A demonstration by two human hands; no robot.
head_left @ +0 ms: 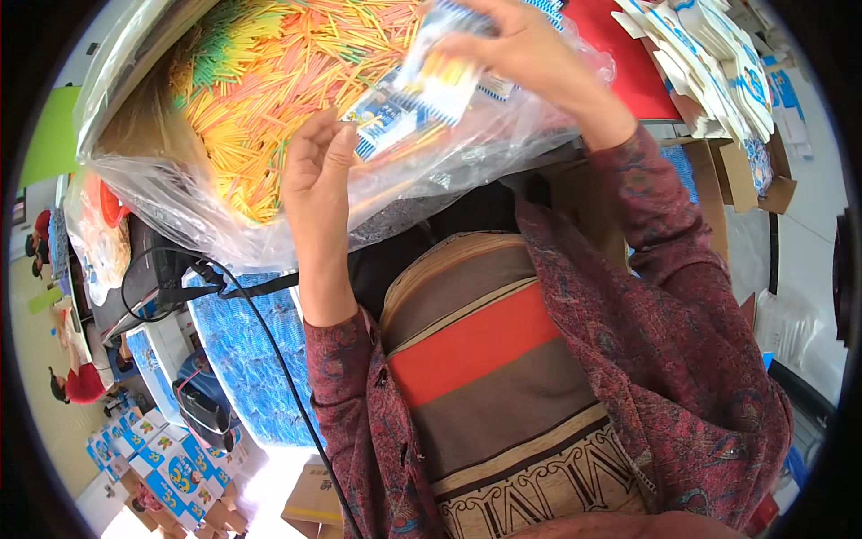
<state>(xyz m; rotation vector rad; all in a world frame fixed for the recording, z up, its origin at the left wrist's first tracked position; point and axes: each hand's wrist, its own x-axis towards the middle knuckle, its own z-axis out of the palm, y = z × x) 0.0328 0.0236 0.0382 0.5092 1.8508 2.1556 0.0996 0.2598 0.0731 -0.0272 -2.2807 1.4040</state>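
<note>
My right hand (516, 49) grips a small clear packet (446, 76) with blue-and-white striped edges; yellow sticks show inside it. To its left, my left hand (321, 162) is closed, thumb and fingertips pinched together. What they hold, if anything, is too small to make out. Both hands are over a large heap of thin coloured sticks (278, 81), yellow, orange, pink and green, in a clear plastic liner (377, 211). More blue-and-white packets (391, 117) lie on the heap between my hands, partly hidden by the held one.
Flat white-and-blue cartons (718, 63) are stacked at the far right beside a red surface (624, 54). Below them stands an open cardboard box (741, 171). A bin of blue packets (247, 350) sits at lower left, with a black cable (278, 350) hanging across it. Other people are at far left.
</note>
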